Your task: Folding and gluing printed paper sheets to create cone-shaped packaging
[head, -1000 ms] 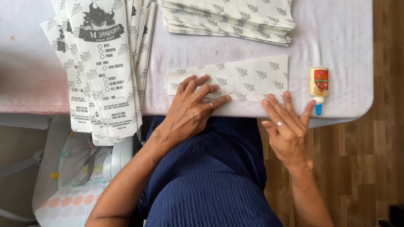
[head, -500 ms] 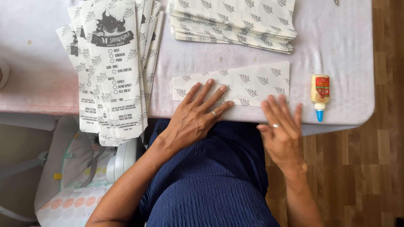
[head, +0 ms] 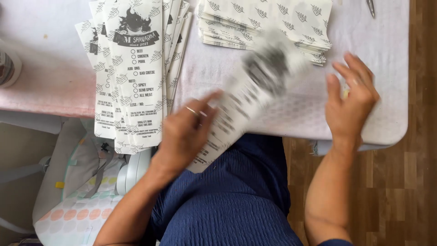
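Observation:
My left hand (head: 184,134) grips a long printed paper pouch (head: 248,95) that is blurred with motion and lies diagonally, its printed face up, from the table's front edge toward the far stack. My right hand (head: 350,105) rests on the white table cover (head: 387,68) at the right, fingers curled over something small with a bit of yellow showing; I cannot tell if it grips it. A fanned pile of finished printed pouches (head: 136,68) hangs over the table's front edge at the left. A stack of leaf-patterned paper sheets (head: 268,23) sits at the far middle.
A metal tool tip (head: 371,7) shows at the far right of the table. A round container (head: 8,68) sits at the left edge. Below the table are a pale patterned seat (head: 77,200) and wooden floor (head: 409,191).
The leaf-patterned sheet that lay flat under both hands has been lifted and swung by my left hand, printed side now up. My right hand moved right, over where the glue bottle lay.

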